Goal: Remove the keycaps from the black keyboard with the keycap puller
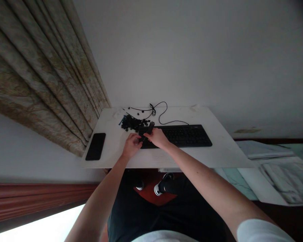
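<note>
Bending over the table (pixel 217 156), head view: a person working with both bare hands at the left end of a black keyboard.
Keyboard (pixel 184 136): long, flat and dark, lying lengthwise across the white tabletop, rows of keys showing at its middle and right; the left end is partly hidden by the hands.
Small black pieces (pixel 131 123): keycap-like, heaped just beyond the keyboard's left end, a few strays farther back.
Cable (pixel 153 110): thin, black, looping behind the keyboard, bunched at one spot.
Phone-like slab (pixel 95 146): black, flat, near the table's left edge, well apart from the hands.
Right hand (pixel 158 136): forearm slanting in from the lower right, fingers closed around a dark blocky object (pixel 151 126) that juts up over the keyboard.
Left hand (pixel 131 144): forearm angled inward, fingers bent at the keyboard's left end; whether they pinch anything, I can't tell.
</note>
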Action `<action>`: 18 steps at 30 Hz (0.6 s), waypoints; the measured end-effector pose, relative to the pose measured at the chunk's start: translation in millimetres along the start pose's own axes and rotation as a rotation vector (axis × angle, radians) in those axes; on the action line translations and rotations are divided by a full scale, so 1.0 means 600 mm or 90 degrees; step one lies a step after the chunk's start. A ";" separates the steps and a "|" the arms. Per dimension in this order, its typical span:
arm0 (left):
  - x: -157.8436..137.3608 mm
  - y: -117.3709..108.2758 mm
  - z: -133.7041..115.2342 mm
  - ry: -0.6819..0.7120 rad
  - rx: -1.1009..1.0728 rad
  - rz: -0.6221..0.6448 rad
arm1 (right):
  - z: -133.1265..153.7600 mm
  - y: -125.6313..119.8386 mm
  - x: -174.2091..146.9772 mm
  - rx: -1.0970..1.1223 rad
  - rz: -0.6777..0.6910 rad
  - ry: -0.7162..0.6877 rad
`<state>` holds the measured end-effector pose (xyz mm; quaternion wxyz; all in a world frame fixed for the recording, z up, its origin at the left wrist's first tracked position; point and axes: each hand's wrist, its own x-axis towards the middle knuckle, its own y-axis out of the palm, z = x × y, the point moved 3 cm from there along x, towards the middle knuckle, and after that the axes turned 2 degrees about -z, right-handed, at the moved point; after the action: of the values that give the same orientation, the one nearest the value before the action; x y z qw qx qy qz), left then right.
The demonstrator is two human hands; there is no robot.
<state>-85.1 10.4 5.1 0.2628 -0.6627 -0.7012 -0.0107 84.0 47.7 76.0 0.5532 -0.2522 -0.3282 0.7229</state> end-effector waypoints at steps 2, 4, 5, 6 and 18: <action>0.002 0.004 0.004 0.006 0.032 0.013 | -0.007 0.004 0.002 0.025 0.004 0.017; 0.005 0.008 0.007 0.020 0.093 0.030 | -0.016 0.010 0.001 0.073 0.006 0.033; 0.007 0.010 0.007 0.030 0.127 0.038 | -0.020 0.013 0.000 0.102 0.005 0.038; 0.008 0.012 0.007 0.041 0.159 0.047 | -0.023 0.015 -0.002 0.130 0.002 0.042; 0.014 0.021 0.000 0.071 0.256 0.124 | 0.018 0.018 -0.008 -0.052 -0.065 -0.079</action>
<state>-73.3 19.7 4.3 0.4279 -0.6600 -0.6061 0.1182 70.7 39.3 75.0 0.5573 -0.2119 -0.4036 0.6940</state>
